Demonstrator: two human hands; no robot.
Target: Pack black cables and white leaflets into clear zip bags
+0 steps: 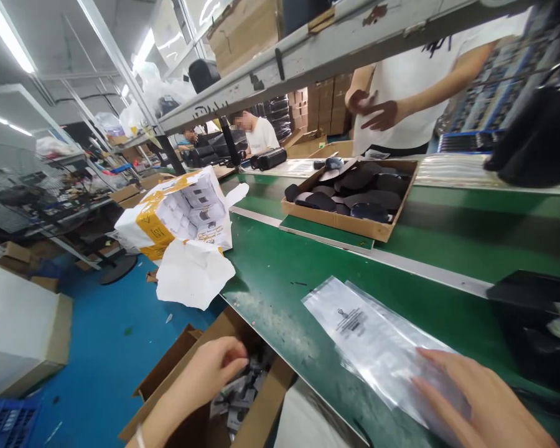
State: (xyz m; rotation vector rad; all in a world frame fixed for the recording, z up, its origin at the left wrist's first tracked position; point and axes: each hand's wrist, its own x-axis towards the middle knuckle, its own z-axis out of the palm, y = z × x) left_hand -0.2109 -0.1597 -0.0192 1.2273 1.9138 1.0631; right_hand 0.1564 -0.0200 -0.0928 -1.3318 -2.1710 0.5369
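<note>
The right hand point(471, 386) lies on overlapping clear plastic bags point(354, 330), thumb and forefinger slightly apart (whether film is pinched cannot be told). The bags lie flat on the green bench point(270, 267), long axis diagonal, printed end pointing far left. The left hand point(212, 364), loosely curled, hovers over a cardboard carton point(266, 404) containing small packets point(240, 395). Beyond, a shallow cardboard box point(331, 224) contains dark rounded pieces point(371, 199).

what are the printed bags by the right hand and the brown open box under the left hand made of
Printed bags: thin plastic film, probably, with a glossy finish; bright glare and partly see-through layers suggest it.
Brown box: apparently cardboard, matte; the stiff, flat walls and plain brown surface point to it. Whether corrugated is unclear.
</note>
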